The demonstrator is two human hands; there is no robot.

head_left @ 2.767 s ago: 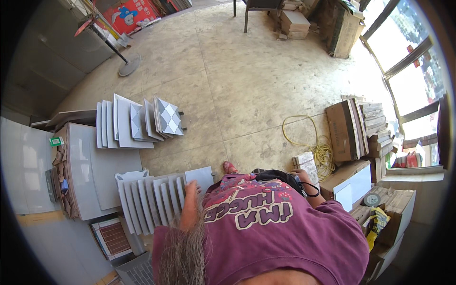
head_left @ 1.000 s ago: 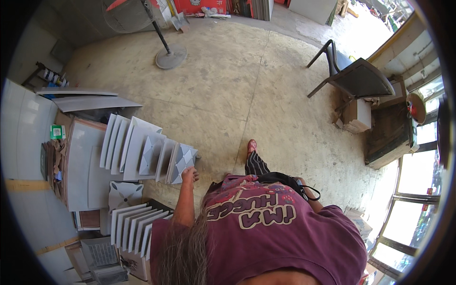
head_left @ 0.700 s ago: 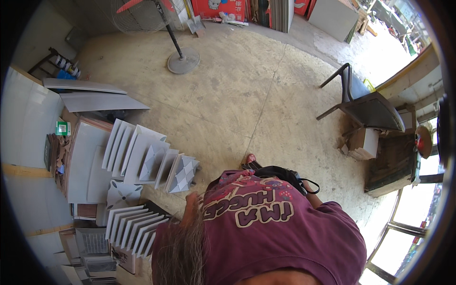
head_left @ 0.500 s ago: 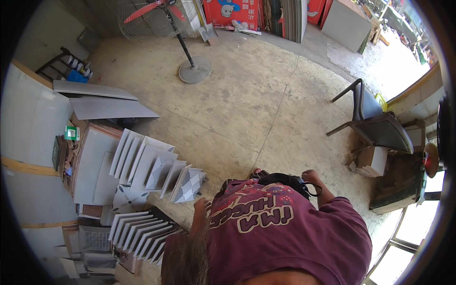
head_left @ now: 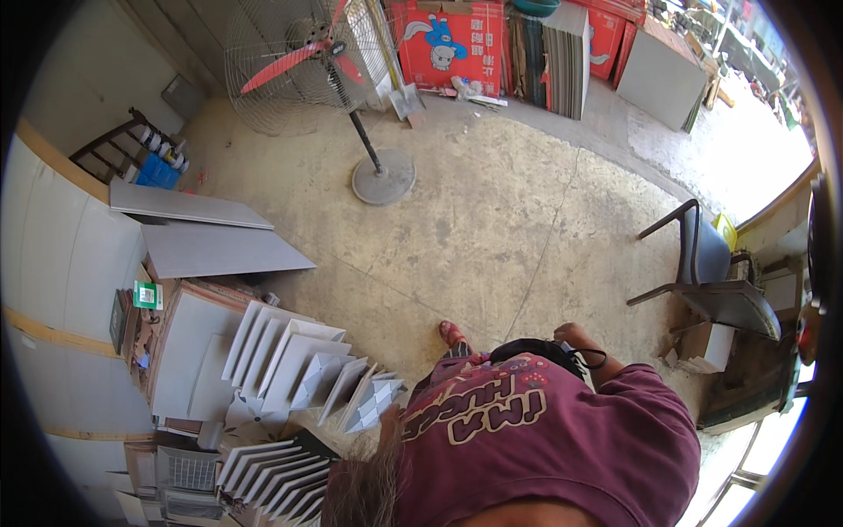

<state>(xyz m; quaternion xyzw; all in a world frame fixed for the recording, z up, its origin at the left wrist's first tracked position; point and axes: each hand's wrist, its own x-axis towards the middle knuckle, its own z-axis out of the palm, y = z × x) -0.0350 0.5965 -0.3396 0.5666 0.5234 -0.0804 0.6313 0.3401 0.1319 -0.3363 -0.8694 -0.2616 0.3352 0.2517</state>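
Note:
My right hand (head_left: 577,337) is out in front of my waist with its fingers curled closed, and nothing sticks out of it. A dark band (head_left: 597,359) loops round that wrist. Beside the hand, a black bag-like item (head_left: 536,350) sits at the front of my maroon printed shirt (head_left: 544,439). Low on my left side, only a sliver of my left hand (head_left: 389,423) shows past hanging hair, so its fingers are hidden. Closest to it is a grey-and-white diamond-patterned tile (head_left: 372,405), standing at the end of a row of upright tiles (head_left: 290,356).
Another row of white tiles (head_left: 272,479) stands lower left. Grey panels (head_left: 224,250) lean beyond. A pedestal fan (head_left: 384,177) stands on the concrete floor (head_left: 492,237). Red boxes (head_left: 452,48) and stacked slabs line the back. A dark chair (head_left: 707,259) is at right, near a pale carton (head_left: 707,347).
The surroundings have shifted down and slightly right in view. My foot in a red shoe now shows ahead of me. My right hand stays closed near my waist.

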